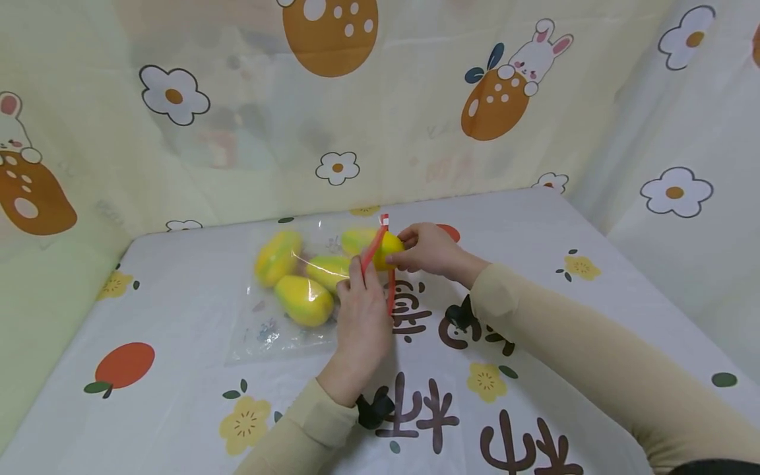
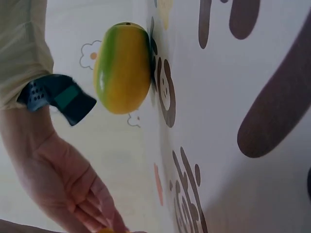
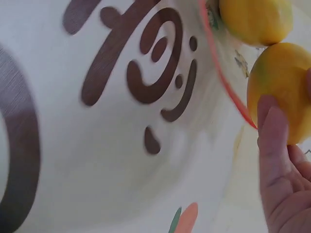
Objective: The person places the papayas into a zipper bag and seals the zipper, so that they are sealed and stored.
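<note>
A clear plastic zip bag (image 1: 261, 346) with a red zip edge (image 1: 373, 247) lies on the table, its mouth facing right. Inside are several yellow-green mangoes (image 1: 304, 301). My left hand (image 1: 365, 323) holds the red edge at the mouth. My right hand (image 1: 433, 251) grips a mango (image 1: 392, 249) right at that opening; in the right wrist view, the thumb presses on this mango (image 3: 282, 92), which is next to another mango (image 3: 255, 19). One more mango (image 2: 122, 68) stands on the table beyond the right forearm in the left wrist view, hidden in the head view.
A white printed cloth (image 1: 190, 409) with flowers, fruit and dark lettering covers the table. Patterned curtains (image 1: 249, 132) close off the back and sides. Each wrist has a dark strap-on device, such as the one (image 1: 375, 408) on the left.
</note>
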Motion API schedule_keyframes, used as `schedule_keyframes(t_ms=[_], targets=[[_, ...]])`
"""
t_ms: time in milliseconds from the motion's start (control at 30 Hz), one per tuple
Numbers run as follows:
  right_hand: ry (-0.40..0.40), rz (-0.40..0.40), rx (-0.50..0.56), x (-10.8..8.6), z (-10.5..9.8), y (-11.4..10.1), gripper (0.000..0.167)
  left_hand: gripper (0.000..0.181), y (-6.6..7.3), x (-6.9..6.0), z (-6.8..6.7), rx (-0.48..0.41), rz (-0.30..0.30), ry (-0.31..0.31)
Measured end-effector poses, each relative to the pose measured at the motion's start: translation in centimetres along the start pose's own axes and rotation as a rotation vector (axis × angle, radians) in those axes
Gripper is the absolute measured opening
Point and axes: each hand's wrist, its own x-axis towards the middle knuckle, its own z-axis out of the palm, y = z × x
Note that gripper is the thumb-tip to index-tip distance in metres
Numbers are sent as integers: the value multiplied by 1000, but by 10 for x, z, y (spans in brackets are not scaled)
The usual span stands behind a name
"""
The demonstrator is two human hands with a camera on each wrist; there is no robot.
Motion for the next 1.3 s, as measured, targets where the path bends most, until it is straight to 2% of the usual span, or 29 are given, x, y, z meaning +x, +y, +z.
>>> schedule_keyframes(t_ms=[200,300,367,533,633,700,800,967,1133,1233,1300], targets=[[24,1,95,8,8,-9,59,77,1,-1,1,13,-2,-7],[43,49,157,13,11,-10,59,80,2,-2,1,24,-11,-24],[38,83,242,16,13,-10,60,84,3,-2,1,12,-21,-26],[-91,90,498,21,8,-8,64,90,0,1,-3,-74,-45,-29],[-174,58,544,18,2,-7,57,88,-3,3,-6,-119,-55,-39],[-192,32,531,14,-2,-7,49,88,-5,5,-7,-139,-60,-45],[-176,-4,438,7,-10,-2,41,91,-7,5,-8,-152,-63,-54],[-110,-30,281,-15,-32,11,42,89,-5,3,-6,-118,-50,-43],[19,-82,77,-53,-57,22,43,84,0,-2,-2,2,3,-29],[118,-106,-71,-74,-70,34,42,88,2,-3,-2,39,4,-66],[170,-108,-126,-87,-76,46,42,88,2,-3,-1,45,-5,-87]])
